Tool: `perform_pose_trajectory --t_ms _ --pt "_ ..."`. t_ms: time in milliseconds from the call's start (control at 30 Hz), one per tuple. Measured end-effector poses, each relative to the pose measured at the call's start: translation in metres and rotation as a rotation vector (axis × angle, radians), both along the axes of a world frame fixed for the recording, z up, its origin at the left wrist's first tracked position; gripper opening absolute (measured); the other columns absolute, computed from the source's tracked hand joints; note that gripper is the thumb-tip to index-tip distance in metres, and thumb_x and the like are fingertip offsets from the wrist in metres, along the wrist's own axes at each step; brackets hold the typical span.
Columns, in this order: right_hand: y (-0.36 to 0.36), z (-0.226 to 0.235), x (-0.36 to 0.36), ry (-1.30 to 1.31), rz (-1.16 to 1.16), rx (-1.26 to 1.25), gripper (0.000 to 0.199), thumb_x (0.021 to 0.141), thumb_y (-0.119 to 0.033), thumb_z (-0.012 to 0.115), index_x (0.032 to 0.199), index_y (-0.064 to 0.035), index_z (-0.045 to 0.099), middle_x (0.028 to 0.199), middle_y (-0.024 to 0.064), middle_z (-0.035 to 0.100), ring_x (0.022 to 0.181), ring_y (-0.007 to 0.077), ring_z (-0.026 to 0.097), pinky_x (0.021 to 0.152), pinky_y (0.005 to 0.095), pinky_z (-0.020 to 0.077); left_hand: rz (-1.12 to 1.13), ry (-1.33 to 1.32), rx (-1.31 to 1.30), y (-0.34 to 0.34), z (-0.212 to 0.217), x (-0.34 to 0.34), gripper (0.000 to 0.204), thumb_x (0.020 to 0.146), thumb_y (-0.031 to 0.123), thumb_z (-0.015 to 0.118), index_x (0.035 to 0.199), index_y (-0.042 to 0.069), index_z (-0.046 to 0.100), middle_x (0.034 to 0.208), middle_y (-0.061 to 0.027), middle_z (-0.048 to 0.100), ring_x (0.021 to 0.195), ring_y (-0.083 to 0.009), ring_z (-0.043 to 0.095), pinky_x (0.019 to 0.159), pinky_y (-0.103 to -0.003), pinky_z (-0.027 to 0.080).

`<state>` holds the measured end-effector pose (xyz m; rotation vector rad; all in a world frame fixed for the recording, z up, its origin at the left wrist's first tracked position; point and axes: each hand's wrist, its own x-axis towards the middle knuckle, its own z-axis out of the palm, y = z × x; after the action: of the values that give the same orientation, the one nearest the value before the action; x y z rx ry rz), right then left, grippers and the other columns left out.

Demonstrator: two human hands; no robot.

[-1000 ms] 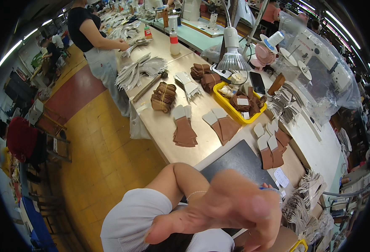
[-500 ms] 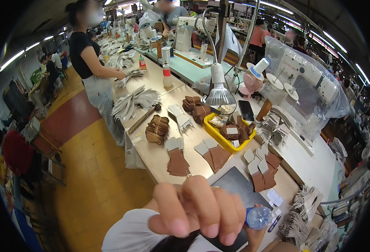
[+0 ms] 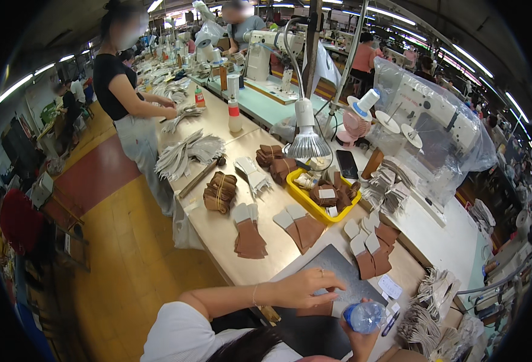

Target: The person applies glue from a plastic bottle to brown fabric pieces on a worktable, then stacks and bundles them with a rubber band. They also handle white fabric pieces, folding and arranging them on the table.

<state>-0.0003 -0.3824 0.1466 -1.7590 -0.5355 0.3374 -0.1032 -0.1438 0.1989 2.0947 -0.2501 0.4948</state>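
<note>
A clear plastic bottle with a blue section (image 3: 367,317) is in the right hand (image 3: 359,342), toward the bottom edge of the view at five o'clock, the fingers wrapped round its side. At ten o'clock from the bottle, and apart from it, the left hand (image 3: 305,289) hangs over a flat black board (image 3: 338,262), thumb and fingers parted and slightly bent (a ring shows on one finger). Under that hand, at nine o'clock from the bottle, lies a brown-and-pale flat cut piece (image 3: 315,311), partly hidden. A slim dark pen (image 3: 391,324) lies just beside the bottle at three to four o'clock, and a white paper slip with writing (image 3: 390,286) at one o'clock. Beyond the board, at twelve o'clock, brown-and-pale pieces lie overlapping (image 3: 371,252); at eleven o'clock, a yellow plastic tray (image 3: 314,208) holds brown bundles beneath a silver reflector lamp (image 3: 308,142). Grey fabric pieces (image 3: 422,329) are heaped at three o'clock. Much farther off, between ten and eleven o'clock, a person in a black top (image 3: 114,84) stands at the long table (image 3: 221,271).
</note>
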Motion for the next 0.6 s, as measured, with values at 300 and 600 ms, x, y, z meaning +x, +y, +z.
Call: perform_pose_trajectory --t_ms 300,600 --pt "-0.004 -0.002 0.003 -0.088 0.039 -0.079 0.085 0.051 -0.008 0.089 0.126 0.0029 0.051 0.126 0.0133 0.059 0.115 0.0229 0.055 0.101 0.0345 0.041 0.357 0.34 0.252 -0.021 -0.136 -0.001 0.043 0.087 0.034 0.064 0.118 0.005 0.06 0.107 -0.0149 0.054 0.1 -0.0315 0.052 0.09 -0.04 0.042" --pt "-0.006 -0.001 -0.001 -0.116 0.04 -0.067 0.083 0.052 -0.013 0.092 0.123 0.0029 0.053 0.121 0.0145 0.06 0.109 0.0236 0.059 0.093 0.0334 0.0465 0.318 0.459 0.393 -0.029 -0.125 0.006 0.051 0.081 0.037 0.07 0.119 0.004 0.058 0.111 -0.0154 0.051 0.101 -0.0318 0.049 0.087 -0.04 0.041"
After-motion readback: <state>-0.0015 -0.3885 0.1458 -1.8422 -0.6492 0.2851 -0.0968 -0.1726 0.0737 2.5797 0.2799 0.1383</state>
